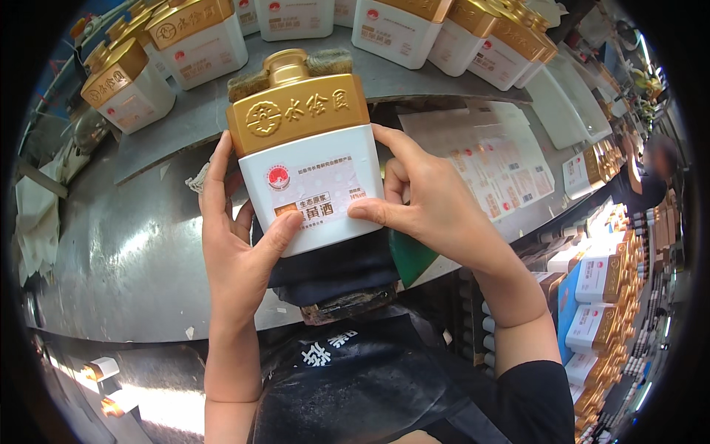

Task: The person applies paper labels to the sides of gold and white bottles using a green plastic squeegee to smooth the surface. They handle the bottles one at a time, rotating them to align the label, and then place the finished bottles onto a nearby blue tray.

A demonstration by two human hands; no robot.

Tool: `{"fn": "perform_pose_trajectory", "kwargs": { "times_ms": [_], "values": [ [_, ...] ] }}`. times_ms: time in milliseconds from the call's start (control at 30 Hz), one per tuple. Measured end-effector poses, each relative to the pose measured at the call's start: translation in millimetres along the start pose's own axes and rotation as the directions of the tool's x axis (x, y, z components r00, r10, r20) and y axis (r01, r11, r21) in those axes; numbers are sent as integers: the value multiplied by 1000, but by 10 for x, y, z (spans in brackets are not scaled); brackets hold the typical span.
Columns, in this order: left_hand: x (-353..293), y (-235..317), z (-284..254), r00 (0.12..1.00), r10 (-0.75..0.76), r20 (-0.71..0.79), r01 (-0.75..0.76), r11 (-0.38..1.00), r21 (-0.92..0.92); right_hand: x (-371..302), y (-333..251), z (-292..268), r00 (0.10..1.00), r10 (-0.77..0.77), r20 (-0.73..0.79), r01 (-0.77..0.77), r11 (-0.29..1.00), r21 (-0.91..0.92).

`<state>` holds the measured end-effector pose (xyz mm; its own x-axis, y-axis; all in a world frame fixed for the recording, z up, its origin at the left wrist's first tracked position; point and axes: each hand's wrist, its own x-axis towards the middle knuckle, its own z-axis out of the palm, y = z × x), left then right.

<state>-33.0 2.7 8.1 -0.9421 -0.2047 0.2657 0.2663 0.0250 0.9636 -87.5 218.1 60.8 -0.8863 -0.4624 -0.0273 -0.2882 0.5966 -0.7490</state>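
Holding a flat, glossy white-and-gold bottle (310, 148) between them, the left hand (238, 255) and right hand (436, 200) are resting their thumbs (282, 231) on its front.

A labelled, gold-shouldered white bottle (307, 148) tilts slightly left.

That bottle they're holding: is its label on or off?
On: the pale label lies across the bottle, both thumbs touching it. Whether it's fully stuck, I can't tell.

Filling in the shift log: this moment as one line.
left hand: holds gold-topped bottle, left side | right hand: same bottle, right side | label sheet: right of bottle
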Motion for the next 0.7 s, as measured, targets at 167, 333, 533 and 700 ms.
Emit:
{"fn": "perform_pose_trajectory", "kwargs": {
  "times_ms": [167, 333, 533, 700],
  "values": [
    [-4, 6, 25, 1000, 12, -16, -12, 1000, 0, 27, 12, 13, 1000, 24, 11, -24, 998, 58],
    [-3, -7, 15, 1000, 14, -7, -14, 1000, -8, 19, 46, 31, 1000, -19, -25, 21, 997, 69],
    [3, -22, -39, 994, 113, 1, -113, 993, 22, 45, 526, -161, 948, 308, -83, -82, 485, 871],
    [-52, -4, -140, 943, 289, 167, -332, 861, 386, -464, 365, 19, 975, 215, -52, -63, 493, 868]
  ]
}}
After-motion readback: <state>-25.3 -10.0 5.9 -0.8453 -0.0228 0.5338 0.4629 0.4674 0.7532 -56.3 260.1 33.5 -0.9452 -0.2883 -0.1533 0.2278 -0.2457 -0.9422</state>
